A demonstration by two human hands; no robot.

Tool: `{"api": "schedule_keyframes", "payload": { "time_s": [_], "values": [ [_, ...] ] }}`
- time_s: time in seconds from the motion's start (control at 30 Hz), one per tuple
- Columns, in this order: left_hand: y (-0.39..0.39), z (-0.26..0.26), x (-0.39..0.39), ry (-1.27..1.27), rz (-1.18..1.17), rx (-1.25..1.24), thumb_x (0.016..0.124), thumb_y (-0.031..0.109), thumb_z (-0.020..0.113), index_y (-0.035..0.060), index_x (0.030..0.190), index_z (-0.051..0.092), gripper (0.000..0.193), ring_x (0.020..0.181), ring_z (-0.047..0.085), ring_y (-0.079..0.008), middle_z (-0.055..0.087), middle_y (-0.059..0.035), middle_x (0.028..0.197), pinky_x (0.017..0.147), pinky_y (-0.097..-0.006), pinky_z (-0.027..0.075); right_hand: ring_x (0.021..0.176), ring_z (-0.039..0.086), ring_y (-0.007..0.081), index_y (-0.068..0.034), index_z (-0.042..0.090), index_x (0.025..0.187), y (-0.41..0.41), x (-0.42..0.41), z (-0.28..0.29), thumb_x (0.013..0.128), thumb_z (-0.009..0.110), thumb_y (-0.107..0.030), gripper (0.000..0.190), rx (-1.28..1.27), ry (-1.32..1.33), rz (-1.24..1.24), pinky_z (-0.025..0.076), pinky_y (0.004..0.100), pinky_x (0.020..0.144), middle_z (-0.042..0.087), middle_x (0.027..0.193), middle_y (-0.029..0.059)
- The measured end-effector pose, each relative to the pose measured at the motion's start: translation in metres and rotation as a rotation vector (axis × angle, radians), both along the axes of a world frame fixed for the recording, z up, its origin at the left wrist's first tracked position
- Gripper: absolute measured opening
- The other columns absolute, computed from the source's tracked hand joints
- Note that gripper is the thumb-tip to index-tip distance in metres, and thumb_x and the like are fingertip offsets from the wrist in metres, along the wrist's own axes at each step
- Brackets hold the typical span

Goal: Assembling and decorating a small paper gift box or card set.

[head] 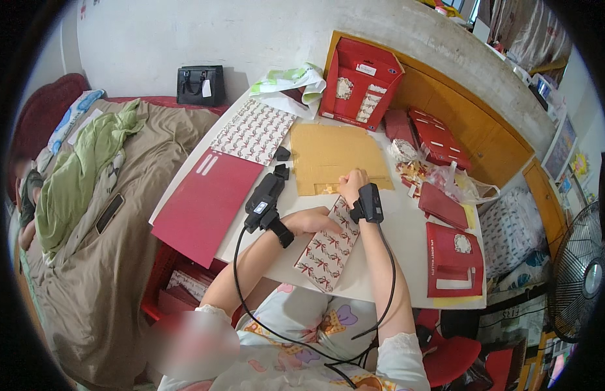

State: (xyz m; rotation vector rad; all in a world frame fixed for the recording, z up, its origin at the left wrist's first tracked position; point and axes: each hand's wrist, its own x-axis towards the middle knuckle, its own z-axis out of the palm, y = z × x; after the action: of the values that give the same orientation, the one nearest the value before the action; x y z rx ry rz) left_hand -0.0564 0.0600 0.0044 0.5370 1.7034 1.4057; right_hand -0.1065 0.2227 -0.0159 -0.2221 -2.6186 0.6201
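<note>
A folded paper wallet with a ribbon and leaf print point(327, 259) lies slantwise at the table's near edge. My left hand point(316, 221) rests on its left side, fingers over the print. At its upper end is my right hand point(354, 185), fingers curled, by the near edge of a brown cardboard sheet point(339, 151); whether it holds anything is hidden. Small yellowish scraps point(328, 188) lie in a strip on that cardboard. To the left are a stack of printed sheets point(253, 129) and dark red card sheets point(209, 195).
A red display box point(358, 88) stands at the back. Along the right lie red cartons point(437, 137), small tags and cutouts point(412, 173), a clear plastic bag point(459, 183), dark red folded cards point(443, 205) and a red package sleeve point(454, 259). A red basket point(158, 278) is below left.
</note>
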Motion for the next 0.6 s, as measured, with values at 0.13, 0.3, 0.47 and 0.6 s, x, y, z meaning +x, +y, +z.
{"api": "schedule_keyframes", "payload": {
  "time_s": [0.13,0.3,0.47,0.6],
  "values": [
    [0.001,-0.002,-0.001,0.008,-0.027,0.008,0.076,0.019,0.064,-0.0066,0.107,0.056,0.041,0.084,0.061,-0.0162,0.063,-0.0126,0.098,0.075,-0.0272,0.047,0.083,0.056,0.0392,0.006,0.058,0.081,0.005,0.002,0.001,0.073,0.061,-0.010,0.018,-0.005,-0.007,0.042,0.046,0.0432,0.072,0.055,0.090,0.0263],
    [0.000,-0.005,-0.001,0.035,0.007,-0.007,0.076,0.019,0.064,-0.0060,0.107,0.057,0.041,0.083,0.061,-0.0160,0.063,-0.0121,0.097,0.075,-0.0271,0.048,0.081,0.056,0.0384,0.004,0.058,0.080,0.003,0.002,-0.002,0.072,0.061,-0.011,0.017,-0.030,0.040,0.060,0.046,0.0426,0.071,0.055,0.085,0.0234],
    [0.003,0.006,0.003,0.006,-0.049,0.004,0.076,0.020,0.064,-0.0068,0.107,0.057,0.042,0.083,0.061,-0.0163,0.063,-0.0126,0.097,0.073,-0.0271,0.048,0.079,0.053,0.0349,0.000,0.054,0.070,0.017,-0.006,-0.015,0.070,0.062,-0.007,0.011,0.067,0.240,0.176,0.044,0.0415,0.070,0.053,0.075,0.0174],
    [0.000,0.005,0.003,0.005,-0.027,0.010,0.075,0.021,0.065,-0.0073,0.106,0.057,0.042,0.081,0.061,-0.0164,0.063,-0.0125,0.096,0.072,-0.0272,0.048,0.076,0.053,0.0343,-0.001,0.053,0.067,0.012,-0.005,-0.013,0.069,0.062,-0.006,0.010,0.020,0.287,0.220,0.043,0.0413,0.068,0.054,0.075,0.0169]
  ]
}}
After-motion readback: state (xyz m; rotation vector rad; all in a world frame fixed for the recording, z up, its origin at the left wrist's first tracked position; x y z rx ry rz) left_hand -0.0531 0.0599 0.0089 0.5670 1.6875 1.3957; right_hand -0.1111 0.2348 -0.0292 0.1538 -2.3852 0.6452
